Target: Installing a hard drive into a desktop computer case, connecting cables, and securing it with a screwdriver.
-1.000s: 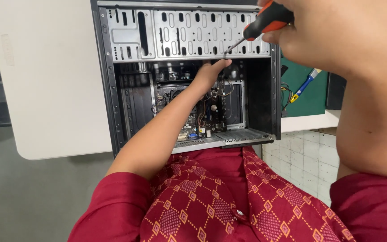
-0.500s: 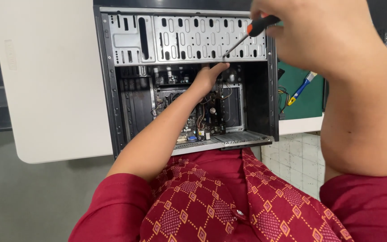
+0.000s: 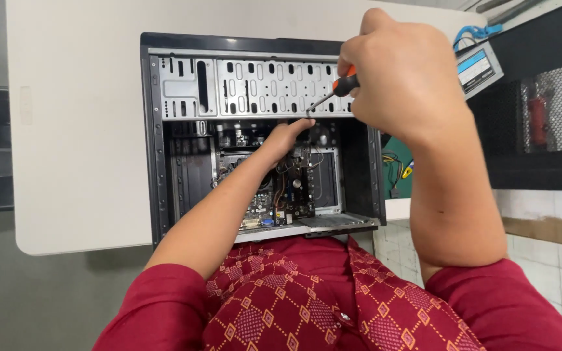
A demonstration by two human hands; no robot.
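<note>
Computer case (image 3: 164, 162) lies open on the white table (image 3: 79, 130); inside it the left hand (image 3: 287, 133) steadies something unseen (fingers pinched), and the right hand (image 3: 404, 78), clamping the screwdriver (image 3: 333, 94), should stay square.

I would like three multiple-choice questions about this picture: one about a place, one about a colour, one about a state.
1. Where does the left hand reach?
A. inside the computer case
B. onto the floor
C. into a pocket

2. What colour is the screwdriver handle?
A. blue and white
B. orange and black
C. all green

3. How is the case's side?
A. shut with a panel
B. wrapped in plastic
C. open, circuit board showing

Key: 1 A, its fingers lie among the parts inside. 2 B, orange shows below the right hand. 3 C, the board and cables are visible.
</note>
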